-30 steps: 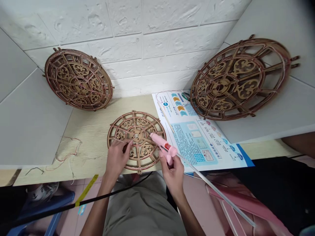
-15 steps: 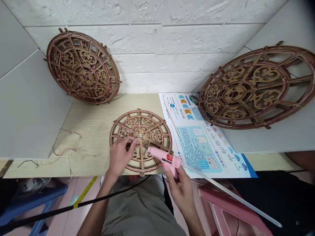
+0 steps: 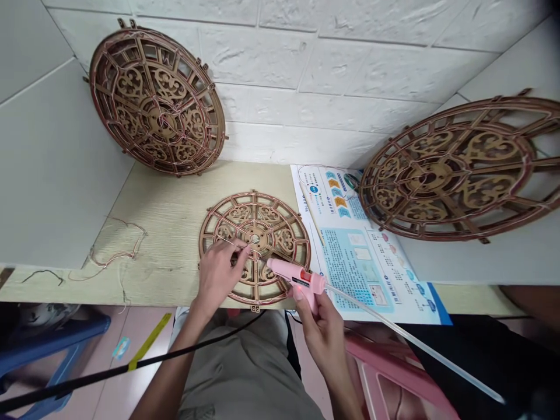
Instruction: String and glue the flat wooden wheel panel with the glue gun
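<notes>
A round laser-cut wooden wheel (image 3: 256, 233) lies flat on the pale wood tabletop (image 3: 170, 233), with copper-coloured wire strung over its lattice. My left hand (image 3: 216, 277) rests over the wheel's lower left, its fingertips pinching a thin wire (image 3: 234, 242) close to the hub. My right hand (image 3: 321, 332) grips a pink hot glue gun (image 3: 297, 279), whose nozzle points left above the wheel's lower right part. A long clear glue stick (image 3: 415, 344) runs from the back of the gun towards the lower right.
Two larger wired wooden wheels (image 3: 157, 102) (image 3: 459, 169) lean on white panels and a brick wall. A printed leaflet (image 3: 350, 256) lies right of the small wheel. Scraps of wire (image 3: 118, 251) lie on the table. A black cable (image 3: 87, 388) crosses below, above a pink stool (image 3: 394, 373).
The view has turned and shifted, so the wheels sit differently in the picture. The glue gun's nozzle has moved lower over the small wheel. My left hand still pinches the wire.
</notes>
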Tool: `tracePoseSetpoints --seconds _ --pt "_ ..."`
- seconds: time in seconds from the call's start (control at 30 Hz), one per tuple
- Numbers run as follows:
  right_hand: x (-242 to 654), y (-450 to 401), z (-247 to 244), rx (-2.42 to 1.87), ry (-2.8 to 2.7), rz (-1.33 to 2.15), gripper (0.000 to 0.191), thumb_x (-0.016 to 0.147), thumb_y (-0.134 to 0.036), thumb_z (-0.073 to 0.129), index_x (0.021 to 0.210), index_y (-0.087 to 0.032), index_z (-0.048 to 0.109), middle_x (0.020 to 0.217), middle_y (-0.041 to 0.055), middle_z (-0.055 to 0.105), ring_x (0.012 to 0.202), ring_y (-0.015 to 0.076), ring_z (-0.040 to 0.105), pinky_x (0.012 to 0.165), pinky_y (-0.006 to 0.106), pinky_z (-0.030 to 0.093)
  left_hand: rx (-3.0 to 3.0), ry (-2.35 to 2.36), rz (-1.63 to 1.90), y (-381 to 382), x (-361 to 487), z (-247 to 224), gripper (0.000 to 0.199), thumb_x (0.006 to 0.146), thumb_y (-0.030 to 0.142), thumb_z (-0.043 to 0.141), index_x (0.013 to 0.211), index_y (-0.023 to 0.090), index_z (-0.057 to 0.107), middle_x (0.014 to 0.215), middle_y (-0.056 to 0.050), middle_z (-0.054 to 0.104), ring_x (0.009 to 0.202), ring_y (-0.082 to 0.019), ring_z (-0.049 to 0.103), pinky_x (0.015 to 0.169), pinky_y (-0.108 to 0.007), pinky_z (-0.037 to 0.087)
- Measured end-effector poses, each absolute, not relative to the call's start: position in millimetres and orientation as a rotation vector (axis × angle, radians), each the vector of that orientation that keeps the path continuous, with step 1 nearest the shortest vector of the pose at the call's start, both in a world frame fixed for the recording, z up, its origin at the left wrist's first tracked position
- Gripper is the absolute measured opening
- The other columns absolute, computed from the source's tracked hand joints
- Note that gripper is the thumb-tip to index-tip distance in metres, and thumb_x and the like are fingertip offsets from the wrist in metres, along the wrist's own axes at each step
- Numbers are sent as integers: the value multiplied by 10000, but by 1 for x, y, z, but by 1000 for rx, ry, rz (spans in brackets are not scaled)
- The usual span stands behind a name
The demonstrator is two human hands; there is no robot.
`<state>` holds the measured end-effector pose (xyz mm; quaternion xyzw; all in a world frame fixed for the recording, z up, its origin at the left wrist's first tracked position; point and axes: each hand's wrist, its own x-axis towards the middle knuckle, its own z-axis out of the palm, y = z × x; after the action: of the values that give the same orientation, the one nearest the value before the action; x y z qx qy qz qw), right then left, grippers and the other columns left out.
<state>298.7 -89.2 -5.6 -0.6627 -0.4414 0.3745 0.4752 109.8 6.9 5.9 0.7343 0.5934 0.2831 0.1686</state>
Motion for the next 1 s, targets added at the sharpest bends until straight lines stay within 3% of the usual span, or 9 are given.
tracePoseSetpoints --seconds 0.57,1.0 --pt "305 -88 -13 -1561 -1025 999 531 898 -543 655 1253 -149 673 1177 155 729 1123 298 675 980 424 548 2074 1676 821 6 111 5 213 1005 342 545 908 213 683 840 -5 726 820 -190 652 744 -299 403" --pt "301 -87 -10 -1572 -971 991 506 864 -565 681 1145 -146 715 1076 150 751 1060 303 696 912 407 577 2079 1686 798 5 111 6 226 1009 353 533 914 223 691 831 -3 720 824 -195 646 739 -309 408"
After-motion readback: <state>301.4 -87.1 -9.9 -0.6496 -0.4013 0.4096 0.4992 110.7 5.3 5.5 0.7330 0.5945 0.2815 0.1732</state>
